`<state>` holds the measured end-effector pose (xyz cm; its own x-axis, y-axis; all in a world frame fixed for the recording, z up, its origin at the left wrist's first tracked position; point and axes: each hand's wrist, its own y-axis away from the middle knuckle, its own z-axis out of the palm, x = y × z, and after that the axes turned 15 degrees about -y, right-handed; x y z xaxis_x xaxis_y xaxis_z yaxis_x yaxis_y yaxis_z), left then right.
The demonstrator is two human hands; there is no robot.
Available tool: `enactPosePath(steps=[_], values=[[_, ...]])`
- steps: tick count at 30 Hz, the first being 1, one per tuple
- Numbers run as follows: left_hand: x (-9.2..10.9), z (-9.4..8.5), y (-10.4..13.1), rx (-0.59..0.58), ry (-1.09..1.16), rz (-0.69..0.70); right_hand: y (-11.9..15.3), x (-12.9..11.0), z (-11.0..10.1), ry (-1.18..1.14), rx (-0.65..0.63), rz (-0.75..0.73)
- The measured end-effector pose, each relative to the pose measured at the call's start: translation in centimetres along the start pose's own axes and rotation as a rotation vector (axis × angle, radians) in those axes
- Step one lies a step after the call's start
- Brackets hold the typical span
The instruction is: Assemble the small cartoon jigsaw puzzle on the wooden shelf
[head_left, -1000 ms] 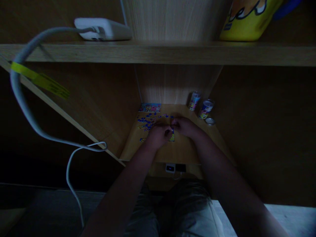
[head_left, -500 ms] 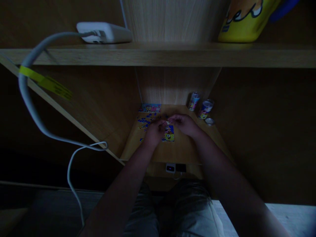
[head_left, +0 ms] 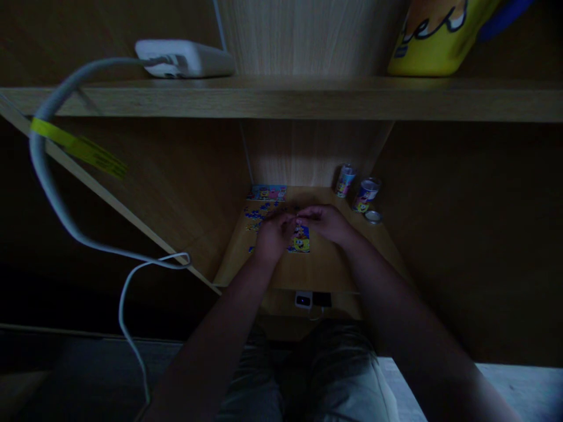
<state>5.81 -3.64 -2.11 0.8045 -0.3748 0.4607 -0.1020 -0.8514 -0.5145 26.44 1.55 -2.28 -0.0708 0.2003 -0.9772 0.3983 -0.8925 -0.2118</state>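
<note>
My left hand point(head_left: 273, 233) and my right hand point(head_left: 326, 221) meet fingertip to fingertip over the desk, both closed in a pinch. Between them is a small puzzle piece, mostly covered by the fingers. Just below the fingertips lies a partly joined jigsaw puzzle point(head_left: 301, 241) with a yellow cartoon face; my left hand hides its left part. Loose puzzle pieces point(head_left: 254, 214), many blue, are spread to the left of my left hand. Behind them a printed picture strip point(head_left: 266, 193) lies by the back panel.
Two printed cans point(head_left: 345, 180) stand at the back right, with a round lid point(head_left: 373, 217) beside them. Overhead, a shelf edge point(head_left: 281, 101) carries a white adapter point(head_left: 189, 58) and a yellow container point(head_left: 433, 50). A white cable point(head_left: 57, 193) hangs at left. A small device point(head_left: 303, 299) lies below the desktop.
The fingertips of both hands have drawn closer together, and the pale piece between them shows less. My right hand has shifted slightly left. Desk items have stayed put.
</note>
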Motion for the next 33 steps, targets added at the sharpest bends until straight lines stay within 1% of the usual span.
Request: enactPosePath(steps=[3, 7, 10, 14, 18, 21, 25, 27, 33], values=[[0.1, -0.1, 0.0, -0.010, 0.035, 0.001, 0.0, -0.2, -0.2, -0.019, 0.012, 0.022], [0.2, 0.0, 0.1, -0.003, 0.051, 0.035, 0.0, -0.3, -0.9, -0.025, 0.028, 0.044], [0.1, 0.1, 0.0, 0.000, 0.041, 0.011, 0.0, -0.3, -1.2, -0.049, 0.040, 0.062], [-0.4, 0.3, -0.1, -0.020, -0.024, -0.025, 0.0, -0.2, -1.4, -0.016, 0.043, 0.051], [-0.6, 0.4, -0.2, -0.067, -0.101, 0.006, -0.1, -0.3, -1.4, 0.027, 0.067, 0.052], [-0.7, 0.6, -0.2, -0.066, -0.119, 0.038, -0.1, -0.3, -1.3, -0.044, 0.077, 0.085], [-0.8, 0.8, -0.1, -0.074, -0.080, 0.084, 0.1, -0.5, -1.0, -0.188, 0.067, 0.123], [-0.9, 0.9, -0.1, -0.073, -0.067, 0.091, 0.2, -0.6, -0.8, -0.217, 0.059, 0.136], [-0.7, 0.8, -0.2, -0.067, -0.045, 0.072, 0.4, -0.8, -0.7, -0.148, 0.011, 0.108]])
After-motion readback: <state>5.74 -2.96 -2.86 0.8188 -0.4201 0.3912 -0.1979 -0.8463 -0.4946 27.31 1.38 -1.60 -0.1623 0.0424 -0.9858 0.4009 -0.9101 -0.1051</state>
